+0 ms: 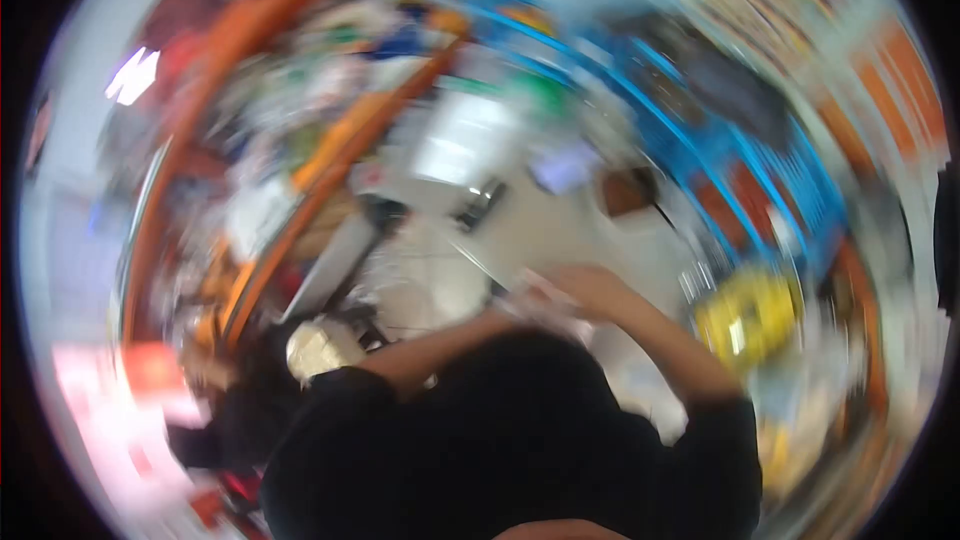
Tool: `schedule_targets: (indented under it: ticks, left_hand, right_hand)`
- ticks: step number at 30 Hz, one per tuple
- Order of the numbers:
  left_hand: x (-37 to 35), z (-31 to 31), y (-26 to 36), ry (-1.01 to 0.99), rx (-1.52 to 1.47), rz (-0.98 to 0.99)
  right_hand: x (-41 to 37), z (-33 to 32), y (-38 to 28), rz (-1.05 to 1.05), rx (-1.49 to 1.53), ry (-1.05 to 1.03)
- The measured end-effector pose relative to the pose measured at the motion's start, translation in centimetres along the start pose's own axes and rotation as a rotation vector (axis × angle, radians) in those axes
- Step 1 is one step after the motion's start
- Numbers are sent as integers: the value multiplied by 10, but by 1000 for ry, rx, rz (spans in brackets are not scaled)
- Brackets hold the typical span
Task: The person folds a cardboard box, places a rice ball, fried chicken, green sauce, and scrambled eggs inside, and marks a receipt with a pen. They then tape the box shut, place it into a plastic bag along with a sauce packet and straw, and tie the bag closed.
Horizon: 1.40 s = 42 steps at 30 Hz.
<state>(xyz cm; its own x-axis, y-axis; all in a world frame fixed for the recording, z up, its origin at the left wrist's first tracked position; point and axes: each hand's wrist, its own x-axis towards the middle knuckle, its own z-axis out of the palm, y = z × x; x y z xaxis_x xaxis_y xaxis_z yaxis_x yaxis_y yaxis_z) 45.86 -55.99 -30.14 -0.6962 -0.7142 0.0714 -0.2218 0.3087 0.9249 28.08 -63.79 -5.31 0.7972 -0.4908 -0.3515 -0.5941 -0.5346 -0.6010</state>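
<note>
The view is strongly smeared by motion. My right hand (pixel 585 290) is bent round a pale, pinkish-white thing (pixel 548 302), possibly thin plastic; its kind cannot be made out. My left hand (pixel 508 316) meets the right one at that thing in front of my body, its fingers lost in blur. Beyond both hands lies a light surface (pixel 550 235). On it are a shiny white thing (pixel 465 140), a small dark device (pixel 480 205), a lavender item (pixel 565 165) and a brown item (pixel 628 192).
Orange-edged shelves (pixel 330 145) with mixed goods run along the left. A blue plastic crate (pixel 690 155) stands at the right, above a yellow package (pixel 750 318). Near my left arm is a pale gold bundle (pixel 325 348). Another person's hand (pixel 208 370) shows at far left.
</note>
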Motion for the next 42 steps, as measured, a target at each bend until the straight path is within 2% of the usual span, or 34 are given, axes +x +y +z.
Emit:
schedule_targets:
  ticks: [1, 2, 3, 4, 6, 7, 9, 11, 12, 13, 14, 15, 16, 17, 18, 19, 20, 21, 23, 24, 27, 29, 30, 31, 32, 33, 35, 36, 37, 38, 39, 40, 41, 42]
  left_hand:
    - [-10, -52, 56, -7, 118, -226]
    - [-15, -51, 20, 314, 222, 221]
    - [-24, -69, 37, 93, 370, -31]
    - [-28, -93, 66, 199, 398, -79]
    - [-16, -130, 110, 3, 460, -136]
    - [-6, -132, 109, 34, 465, -115]
    - [6, -139, 89, 144, 394, -104]
    - [13, -154, 76, 142, 368, -129]
    - [17, -152, 73, 124, 327, -171]
    - [15, -152, 70, 219, 389, -86]
    - [14, -153, 66, 286, 422, 25]
    - [17, -148, 51, 235, 324, -53]
    - [21, -145, 37, 159, 242, -135]
    - [24, -155, 58, 201, 142, -152]
    - [28, -173, 90, 244, 52, -195]
    - [34, -184, 107, 138, 47, -257]
    - [45, -191, 115, 57, 64, -323]
    - [53, -193, 119, -20, 72, -291]
    - [60, -201, 119, -242, 635, -181]
    - [63, -201, 118, -274, 647, -170]
    - [68, -201, 113, -354, 787, -136]
    - [71, -207, 111, -343, 626, -211]
    - [71, -206, 101, -351, 636, -212]
    - [69, -203, 85, -238, 565, -23]
    - [72, -201, 76, -121, 487, 163]
    - [76, -203, 80, -122, 488, 158]
    - [76, -208, 103, -228, 289, -156]
    - [81, -208, 108, -226, 289, -160]
    - [88, -209, 113, -349, 197, -429]
    - [93, -210, 116, -465, 100, -695]
    - [93, -209, 112, -452, 106, -693]
    - [92, -206, 103, -394, -104, -815]
    - [91, -203, 98, -331, -318, -927]
    - [90, -202, 98, -315, -318, -921]
  right_hand:
    - [6, 5, 49, -249, -205, 373]
    - [16, -48, 46, -6, -219, 348]
    - [36, -65, 78, 50, -232, 654]
    - [54, -107, 74, 84, -213, 734]
    - [81, -150, 110, 546, -281, 592]
    - [85, -168, 114, 536, -317, 600]
    - [113, -184, 134, 839, -337, 246]
    - [132, -181, 157, 901, -397, 232]
    - [140, -175, 175, 897, -387, 206]
    - [146, -171, 175, 875, -316, 311]
    - [148, -165, 191, 730, -277, 326]
    - [155, -165, 194, 847, -308, 207]
    - [155, -166, 176, 873, -246, 343]
    - [161, -161, 199, 842, -319, 142]
    - [152, -158, 188, 845, -281, 286]
    - [158, -149, 196, 867, -245, 412]
    - [147, -165, 165, 909, -237, 417]
    - [145, -159, 163, 873, -364, 478]
    - [151, -152, 162, 907, -438, 644]
    - [141, -158, 151, 932, -412, 658]
    - [117, -179, 104, 825, -315, 594]
    - [94, -169, 100, 882, -336, 817]
    - [75, -160, 93, 846, -268, 908]
    - [50, -149, 82, 807, -202, 995]
    - [22, -141, 65, 751, -8, 1027]
    - [-6, -130, 48, 689, 185, 1047]
    - [-54, -91, 22, 623, 435, 849]
    - [-67, -63, 16, 621, 569, 679]
    - [-72, -33, 15, 610, 689, 505]
    - [-65, -7, 9, 685, 767, 461]
    - [-52, 24, 11, 701, 691, 554]
    - [-38, 40, 11, 767, 645, 541]
    - [-20, 64, 12, 740, 557, 712]
    - [-2, 76, 18, 683, 559, 761]
